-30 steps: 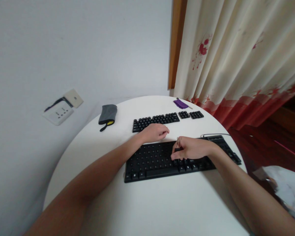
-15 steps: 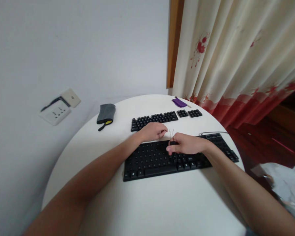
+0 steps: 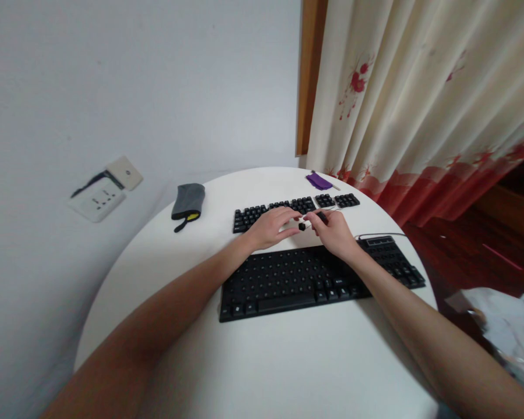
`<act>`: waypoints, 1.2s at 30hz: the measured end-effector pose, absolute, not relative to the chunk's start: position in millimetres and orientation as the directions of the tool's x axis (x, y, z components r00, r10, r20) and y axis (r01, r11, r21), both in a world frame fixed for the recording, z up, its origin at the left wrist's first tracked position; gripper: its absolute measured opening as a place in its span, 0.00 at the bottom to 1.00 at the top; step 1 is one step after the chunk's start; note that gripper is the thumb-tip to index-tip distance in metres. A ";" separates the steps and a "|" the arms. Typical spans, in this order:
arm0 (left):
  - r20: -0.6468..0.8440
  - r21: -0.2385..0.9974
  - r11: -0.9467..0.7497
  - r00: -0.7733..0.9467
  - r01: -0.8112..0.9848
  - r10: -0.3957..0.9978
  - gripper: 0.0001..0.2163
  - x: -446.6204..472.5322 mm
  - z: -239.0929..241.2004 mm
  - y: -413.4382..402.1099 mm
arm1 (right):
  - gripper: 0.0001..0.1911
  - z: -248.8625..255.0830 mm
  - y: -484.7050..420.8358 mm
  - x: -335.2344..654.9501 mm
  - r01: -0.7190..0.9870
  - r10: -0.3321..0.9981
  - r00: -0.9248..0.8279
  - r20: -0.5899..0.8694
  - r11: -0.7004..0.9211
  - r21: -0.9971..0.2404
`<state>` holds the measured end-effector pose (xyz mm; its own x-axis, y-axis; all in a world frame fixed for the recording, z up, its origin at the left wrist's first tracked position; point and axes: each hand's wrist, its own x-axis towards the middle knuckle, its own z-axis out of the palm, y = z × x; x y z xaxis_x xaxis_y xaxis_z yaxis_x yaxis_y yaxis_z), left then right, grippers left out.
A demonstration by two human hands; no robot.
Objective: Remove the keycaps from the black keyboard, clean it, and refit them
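Two hands, head view: both reach over the white table (image 3: 262,366), close together above the strip between keyboard and loose keycaps.
Left hand (image 3: 271,227): thumb and fingers parted in a loose curve, tips beside the small black keycap; whether they touch it is unclear.
Right hand (image 3: 334,230): fingers closed round the black-handled wire puller (image 3: 322,217), thumb toward the left hand.
Black keycap (image 3: 302,226): in the gap between the two hands, at the near end of the puller's wire.
Keyboard (image 3: 271,280): flat on the table below the hands; most main keys off, bottom row and right-hand number keys in place.
Loose keycaps (image 3: 246,219): set out in rows behind the left hand, with a small block (image 3: 324,201) and number block (image 3: 347,201) to their right.
Grey pouch (image 3: 189,200): at the table's left rear edge.
Purple cloth (image 3: 319,181): at the far right edge, near the curtain (image 3: 388,105).
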<state>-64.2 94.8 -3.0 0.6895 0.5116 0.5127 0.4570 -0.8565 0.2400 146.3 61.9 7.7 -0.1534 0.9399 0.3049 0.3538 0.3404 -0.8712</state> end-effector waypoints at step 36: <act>0.517 0.085 -0.928 0.780 0.363 0.353 0.10 -62.9 -3.1 95.5 | 0.21 -1.8 60.7 135.0 0.260 0.976 -0.123 0.181 0.207 -0.943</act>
<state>-62.9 95.5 -3.1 0.7798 0.3528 0.5171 0.3634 -0.9278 0.0849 135.0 60.7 -1.8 -0.1228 0.9758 0.1808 0.2603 0.2074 -0.9430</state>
